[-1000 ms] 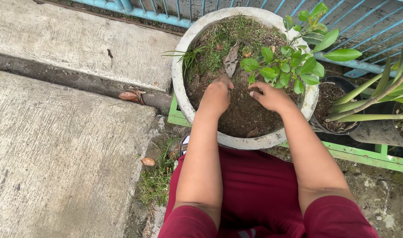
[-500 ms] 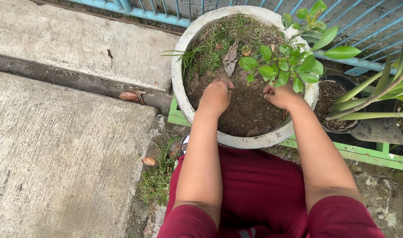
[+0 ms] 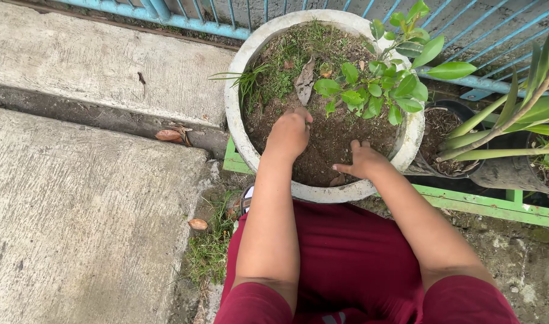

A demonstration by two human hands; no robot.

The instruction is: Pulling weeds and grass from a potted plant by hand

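Note:
A round grey concrete pot (image 3: 234, 123) full of dark soil (image 3: 322, 141) stands before me. A small green-leafed plant (image 3: 376, 84) grows at its right side, grass (image 3: 256, 81) at its back left. My left hand (image 3: 289, 133) rests on the soil in the middle, fingers curled down into the dirt. My right hand (image 3: 361, 162) lies near the pot's front rim, fingers spread flat on the soil, next to a dry leaf (image 3: 337, 179).
A blue metal fence (image 3: 190, 18) runs behind the pot. A black pot (image 3: 460, 111) with long green leaves (image 3: 508, 120) stands to the right on a green frame (image 3: 496, 207). Concrete slabs (image 3: 76, 198) lie left, with dry leaves (image 3: 169, 135) in the gap.
My right hand has drawn back from the plant's base toward the pot's front rim and spread open. My left hand stays on the soil.

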